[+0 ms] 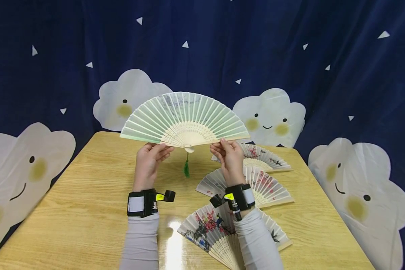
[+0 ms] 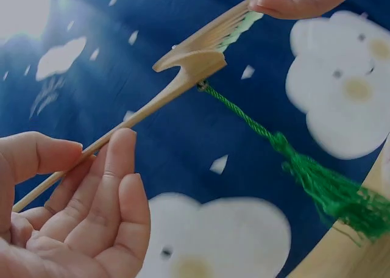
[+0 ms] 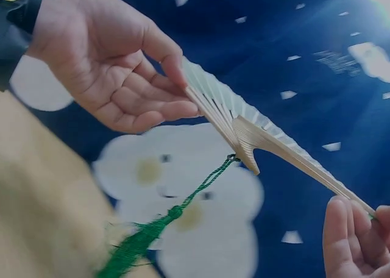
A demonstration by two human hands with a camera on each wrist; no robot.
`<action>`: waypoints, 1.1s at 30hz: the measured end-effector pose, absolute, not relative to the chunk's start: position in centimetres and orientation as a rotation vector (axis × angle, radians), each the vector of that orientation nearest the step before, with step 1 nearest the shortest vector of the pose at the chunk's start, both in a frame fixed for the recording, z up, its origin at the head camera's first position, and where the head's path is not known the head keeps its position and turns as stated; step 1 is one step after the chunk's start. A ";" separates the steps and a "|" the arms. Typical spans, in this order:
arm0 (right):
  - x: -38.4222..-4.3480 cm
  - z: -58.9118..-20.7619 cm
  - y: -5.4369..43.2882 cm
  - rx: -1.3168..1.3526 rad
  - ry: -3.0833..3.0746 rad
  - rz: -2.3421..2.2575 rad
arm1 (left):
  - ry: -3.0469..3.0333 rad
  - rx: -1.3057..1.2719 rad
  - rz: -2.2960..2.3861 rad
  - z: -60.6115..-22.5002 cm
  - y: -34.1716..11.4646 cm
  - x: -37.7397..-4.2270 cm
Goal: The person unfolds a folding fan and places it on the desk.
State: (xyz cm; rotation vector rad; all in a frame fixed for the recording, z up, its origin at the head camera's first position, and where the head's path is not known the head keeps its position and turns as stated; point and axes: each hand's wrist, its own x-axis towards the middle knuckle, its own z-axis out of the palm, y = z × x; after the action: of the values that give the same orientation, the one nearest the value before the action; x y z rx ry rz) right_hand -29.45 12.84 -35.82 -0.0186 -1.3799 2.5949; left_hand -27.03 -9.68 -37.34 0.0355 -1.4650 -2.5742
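Note:
A pale green folding fan (image 1: pixel 148 118) is spread wide and held up above the table, its arc upward and a faint dark floral print near the top. My left hand (image 1: pixel 147 163) pinches its left outer rib between thumb and fingers. At the other outer rib, my right hand (image 1: pixel 230 159) pinches likewise. From the fan's pivot hangs a green tassel (image 1: pixel 186 168), dangling between both hands. In the left wrist view, the pale wooden rib (image 2: pixel 140 112) runs between the left thumb and fingertips. The right wrist view shows the fan's ribs (image 3: pixel 213 112) edge-on below the right thumb.
Three spread fans lie on the wooden table (image 1: pixel 98 195): a far one (image 1: pixel 270 157), a middle one (image 1: pixel 273 187) and a near one (image 1: pixel 202 228), partly under the right forearm. Behind hangs a dark blue curtain (image 1: pixel 209 63) with white clouds.

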 end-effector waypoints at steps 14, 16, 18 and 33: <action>-33.2 -44.6 2.1 -0.305 -1.728 2.847 | -1.514 0.770 -2.430 -43.6 -19.2 -26.5; -33.4 -45.8 1.4 -0.343 -1.741 2.854 | -1.551 0.822 -2.400 -44.5 -19.7 -26.4; -33.4 -46.9 0.8 -0.385 -1.749 2.871 | -1.582 0.858 -2.387 -45.1 -20.1 -26.3; -34.5 -47.8 0.3 -0.575 -1.918 2.953 | -1.537 0.965 -2.364 -46.4 -20.5 -26.2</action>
State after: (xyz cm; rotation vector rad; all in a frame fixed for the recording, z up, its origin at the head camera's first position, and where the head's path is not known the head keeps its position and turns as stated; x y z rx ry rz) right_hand -34.52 0.30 -47.84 -0.5752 -1.9179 2.9534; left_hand -26.19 -20.50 -46.37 0.9649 -1.5372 -2.3644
